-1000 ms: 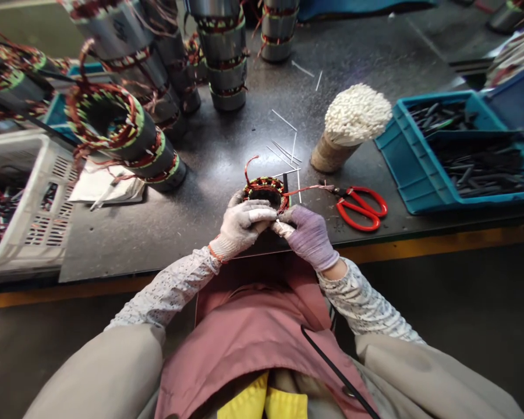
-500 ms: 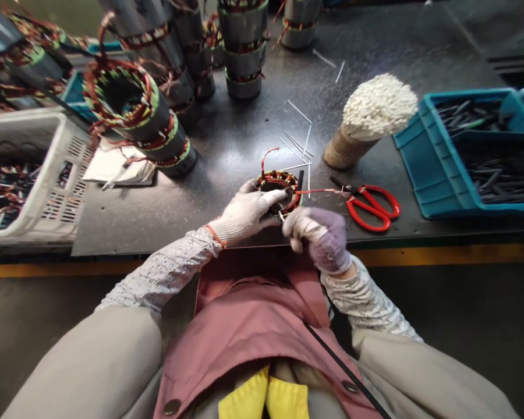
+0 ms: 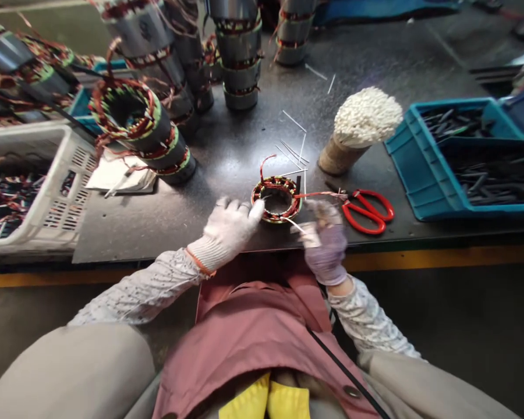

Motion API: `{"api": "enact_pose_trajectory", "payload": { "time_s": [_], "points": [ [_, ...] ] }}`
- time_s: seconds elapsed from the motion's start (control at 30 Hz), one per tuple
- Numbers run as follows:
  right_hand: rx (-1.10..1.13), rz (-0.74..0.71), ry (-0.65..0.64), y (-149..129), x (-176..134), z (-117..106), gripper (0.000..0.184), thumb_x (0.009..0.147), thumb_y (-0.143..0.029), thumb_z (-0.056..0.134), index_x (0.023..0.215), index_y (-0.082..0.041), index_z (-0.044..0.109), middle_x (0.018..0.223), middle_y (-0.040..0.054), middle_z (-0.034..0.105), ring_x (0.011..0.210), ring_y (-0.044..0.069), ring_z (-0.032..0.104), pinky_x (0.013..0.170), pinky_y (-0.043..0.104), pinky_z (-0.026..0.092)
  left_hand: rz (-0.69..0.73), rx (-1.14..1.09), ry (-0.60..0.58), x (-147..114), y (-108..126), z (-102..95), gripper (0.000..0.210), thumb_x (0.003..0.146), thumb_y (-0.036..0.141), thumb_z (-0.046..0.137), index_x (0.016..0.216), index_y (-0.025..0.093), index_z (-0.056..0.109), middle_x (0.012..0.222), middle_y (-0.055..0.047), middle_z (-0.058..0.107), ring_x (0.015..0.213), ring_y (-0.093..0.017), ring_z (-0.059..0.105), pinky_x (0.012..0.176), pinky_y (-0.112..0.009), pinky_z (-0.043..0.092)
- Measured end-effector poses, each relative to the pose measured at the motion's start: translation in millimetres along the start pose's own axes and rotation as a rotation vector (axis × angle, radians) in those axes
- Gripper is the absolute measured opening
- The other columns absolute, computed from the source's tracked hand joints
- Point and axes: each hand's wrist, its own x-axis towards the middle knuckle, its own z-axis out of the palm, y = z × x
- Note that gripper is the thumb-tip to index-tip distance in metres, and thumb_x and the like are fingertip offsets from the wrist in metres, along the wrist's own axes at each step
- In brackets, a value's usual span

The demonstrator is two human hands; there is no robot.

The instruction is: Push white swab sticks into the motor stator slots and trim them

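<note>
Copper-wound stator (image 3: 276, 199) lies between both hands on the worktop (image 3: 227, 157).
Left hand (image 3: 227, 230) spread open against its rim; right hand (image 3: 325, 238) apparently pinches a thin white strip (image 3: 293, 223) pointing toward it.

The light is moderate and seems to come from overhead, toward twelve o'clock: the dark bench (image 3: 227, 145) carries a pale sheen across its middle, and glare whitens the steel stators (image 3: 240, 46) at the top. Short soft shadows fall toward six o'clock under the bundle (image 3: 367, 116) and the wound core (image 3: 276, 199). The floor at three and nine o'clock lies dim. Motion blur smears the right hand (image 3: 325, 241); the left hand (image 3: 227, 230) is sharper. Wide-angle distortion bends the bench edge and stretches the crate (image 3: 65, 174) at nine o'clock and the bin (image 3: 419, 174) at three o'clock. Corners are soft, perhaps out of focus.
</note>
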Motion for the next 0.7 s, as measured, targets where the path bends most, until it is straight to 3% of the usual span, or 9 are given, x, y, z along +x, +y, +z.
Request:
{"api": "enact_pose_trajectory", "payload": {
  "time_s": [0.07, 0.13, 0.2, 0.3, 0.37, 0.47, 0.53, 0.57, 0.7],
  "points": [
    [-0.189, -0.125, -0.164, 8.8, -11.1, 3.0, 0.041, 0.087, -0.030, 0.059, 0.127, -0.019, 0.056, 0.126, 0.0153, 0.063, 0.102, 0.022, 0.068, 0.083, 0.034, 0.058, 0.100, 0.077, -0.109, 7.3, -7.7, -10.2, 0.036, 0.092, 0.013, 0.045, 0.126, 0.013, 0.057, 0.085, -0.015, 0.072, 0.076, -0.028, 0.070, 0.070, -0.040, 0.048],
    [-0.325, -0.228, -0.341, 15.7, -0.6, 7.3, 0.029, 0.088, -0.028, 0.059, 0.114, -0.019, 0.065, 0.119, 0.0126, 0.067, 0.107, 0.021, 0.066, 0.088, 0.030, 0.056, 0.271, 0.136, -0.170, 25.4, -21.2, -19.9, 0.029, 0.092, 0.011, 0.042, 0.110, 0.016, 0.064, 0.076, -0.010, 0.070, 0.068, -0.025, 0.068, 0.063, -0.035, 0.043],
    [-0.343, -0.308, -0.495, 20.5, 24.3, 5.5, 0.021, 0.091, -0.028, 0.057, 0.106, -0.021, 0.068, 0.112, 0.0087, 0.070, 0.100, 0.017, 0.068, 0.083, 0.026, 0.055, 0.429, 0.169, -0.186, 46.5, -37.0, -25.2, 0.025, 0.090, 0.011, 0.045, 0.096, 0.020, 0.067, 0.076, -0.006, 0.069, 0.065, -0.021, 0.066, 0.062, -0.032, 0.040],
    [-0.249, -0.426, -0.702, 22.0, 63.1, -15.6, 0.018, 0.091, -0.029, 0.058, 0.103, -0.021, 0.069, 0.107, 0.0050, 0.072, 0.095, 0.014, 0.069, 0.081, 0.024, 0.055, 0.567, 0.166, -0.132, 65.2, -55.2, -20.1, 0.025, 0.089, 0.013, 0.049, 0.101, 0.026, 0.067, 0.089, -0.002, 0.071, 0.066, -0.016, 0.063, 0.061, -0.029, 0.037],
    [-0.213, -0.463, -0.616, 20.4, 81.9, -39.3, 0.019, 0.090, -0.031, 0.061, 0.105, -0.022, 0.068, 0.108, 0.0049, 0.071, 0.095, 0.015, 0.068, 0.083, 0.027, 0.055, 0.520, 0.147, -0.046, 65.1, -59.8, -10.8, 0.026, 0.092, 0.017, 0.048, 0.109, 0.025, 0.066, 0.096, -0.003, 0.072, 0.069, -0.016, 0.063, 0.060, -0.030, 0.036],
    [-0.298, -0.381, -0.064, 20.1, 106.0, -75.1, 0.026, 0.088, -0.033, 0.065, 0.111, -0.021, 0.064, 0.114, 0.0082, 0.067, 0.105, 0.020, 0.063, 0.090, 0.035, 0.054, 0.504, 0.118, 0.003, 57.0, -57.9, -0.6, 0.028, 0.095, 0.018, 0.046, 0.113, 0.025, 0.065, 0.108, -0.003, 0.072, 0.079, -0.017, 0.066, 0.063, -0.031, 0.038],
    [-0.380, -0.283, 0.181, 23.4, 123.7, -89.6, 0.027, 0.090, -0.034, 0.064, 0.113, -0.020, 0.063, 0.114, 0.0099, 0.065, 0.113, 0.021, 0.058, 0.094, 0.036, 0.051, 0.590, 0.116, -0.021, 53.8, -55.6, -0.9, 0.030, 0.095, 0.015, 0.045, 0.111, 0.027, 0.066, 0.118, -0.001, 0.070, 0.091, -0.017, 0.066, 0.071, -0.031, 0.041],
    [-0.405, -0.249, 0.192, 25.7, 132.8, -92.5, 0.026, 0.092, -0.036, 0.062, 0.112, -0.020, 0.063, 0.113, 0.0098, 0.065, 0.116, 0.021, 0.056, 0.094, 0.035, 0.050, 0.632, 0.118, -0.029, 53.4, -55.3, -2.7, 0.031, 0.095, 0.015, 0.044, 0.110, 0.029, 0.067, 0.121, 0.000, 0.069, 0.097, -0.018, 0.066, 0.077, -0.032, 0.043],
    [-0.369, -0.231, 0.037, 29.7, 162.9, -86.7, 0.026, 0.097, -0.040, 0.051, 0.104, -0.018, 0.063, 0.105, 0.0094, 0.067, 0.119, 0.021, 0.056, 0.089, 0.031, 0.051, 0.638, 0.097, 0.000, 55.5, -60.8, -6.2, 0.039, 0.099, 0.016, 0.035, 0.124, 0.030, 0.061, 0.128, -0.004, 0.066, 0.119, -0.021, 0.058, 0.099, -0.041, 0.042]
  ]
}}
